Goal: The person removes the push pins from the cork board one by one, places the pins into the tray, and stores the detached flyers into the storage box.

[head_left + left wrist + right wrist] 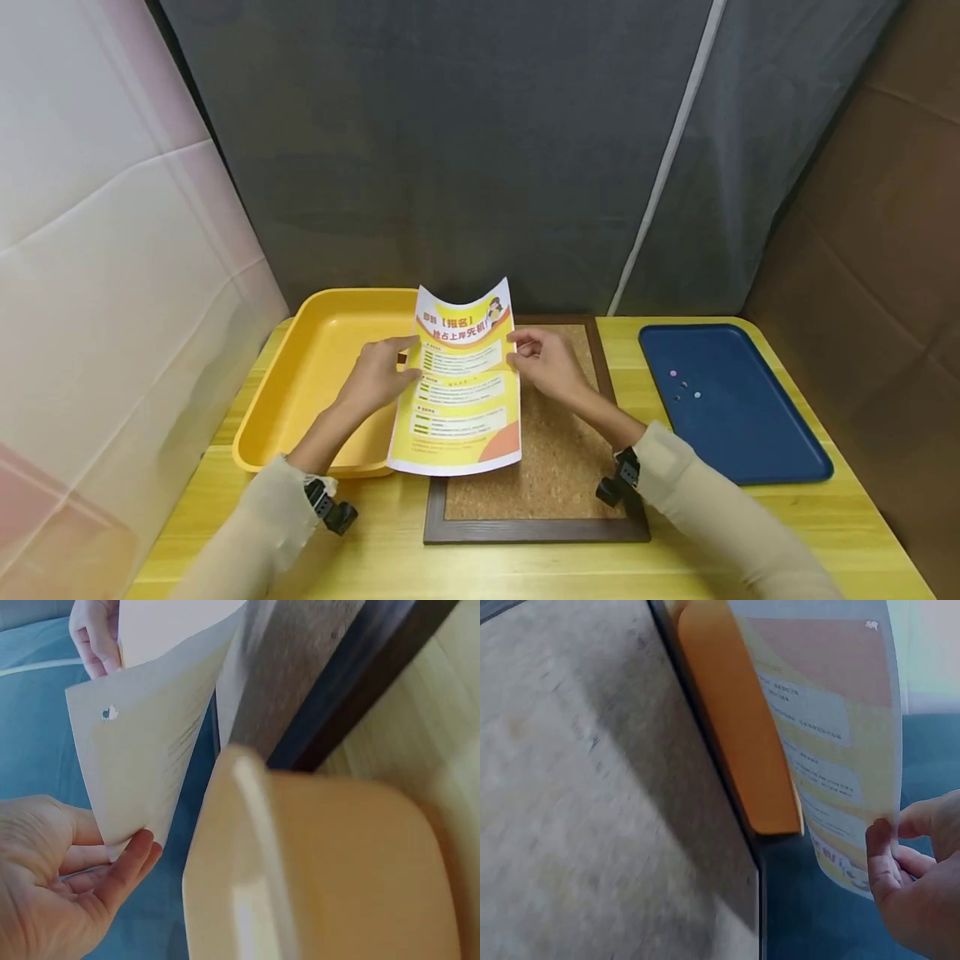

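A printed yellow-and-white flyer (457,392) is held up between both hands, its top edge curving. My left hand (378,372) pinches its left edge, thumb on one face and fingers on the other, as the left wrist view also shows. On the opposite edge, my right hand (551,360) pinches the paper between thumb and fingertips. Beneath the flyer lies a cork board (555,467) with a dark brown frame, partly covered by the paper. In the right wrist view the flyer (817,742) hangs beside the cork surface (570,787), apart from it.
A yellow tray (258,417) stands at the left, its right side behind the flyer. At the right lies a dark blue tray (750,417) holding several small pins (697,395). A grey curtain (450,150) closes off the back of the wooden table (480,575).
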Demonstrator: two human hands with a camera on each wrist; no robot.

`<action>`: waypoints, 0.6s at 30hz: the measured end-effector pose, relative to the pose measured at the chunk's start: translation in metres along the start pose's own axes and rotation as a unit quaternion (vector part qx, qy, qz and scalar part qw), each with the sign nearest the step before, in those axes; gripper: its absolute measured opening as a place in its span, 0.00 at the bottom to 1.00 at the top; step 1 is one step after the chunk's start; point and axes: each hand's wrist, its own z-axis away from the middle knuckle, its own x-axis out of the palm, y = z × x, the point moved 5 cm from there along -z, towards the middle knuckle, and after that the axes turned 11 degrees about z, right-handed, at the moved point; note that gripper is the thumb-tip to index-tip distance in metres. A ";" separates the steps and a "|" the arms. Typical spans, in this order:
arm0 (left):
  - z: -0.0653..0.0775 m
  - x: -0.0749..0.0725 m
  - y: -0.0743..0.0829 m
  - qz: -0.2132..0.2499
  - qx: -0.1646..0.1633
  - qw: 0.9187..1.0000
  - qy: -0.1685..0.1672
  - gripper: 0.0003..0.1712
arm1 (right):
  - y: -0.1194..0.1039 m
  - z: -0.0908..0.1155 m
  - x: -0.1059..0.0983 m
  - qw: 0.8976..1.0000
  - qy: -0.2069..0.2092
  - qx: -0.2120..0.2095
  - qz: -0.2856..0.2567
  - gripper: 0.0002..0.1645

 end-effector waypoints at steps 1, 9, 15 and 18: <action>0.001 -0.004 -0.001 -0.005 -0.001 1.000 0.000 0.34 | -0.003 -0.001 0.003 1.000 -0.003 -0.001 -0.004 0.18; 0.007 -0.034 -0.013 -0.027 -0.009 1.000 -0.004 0.35 | -0.027 -0.011 0.032 0.999 -0.031 -0.008 -0.041 0.18; 0.007 -0.054 -0.023 -0.037 -0.004 0.999 0.001 0.34 | -0.038 -0.020 0.049 0.998 -0.044 -0.009 -0.054 0.18; 0.007 -0.063 -0.029 -0.031 -0.006 0.999 -0.006 0.34 | -0.042 -0.024 0.056 0.997 -0.052 -0.009 -0.053 0.18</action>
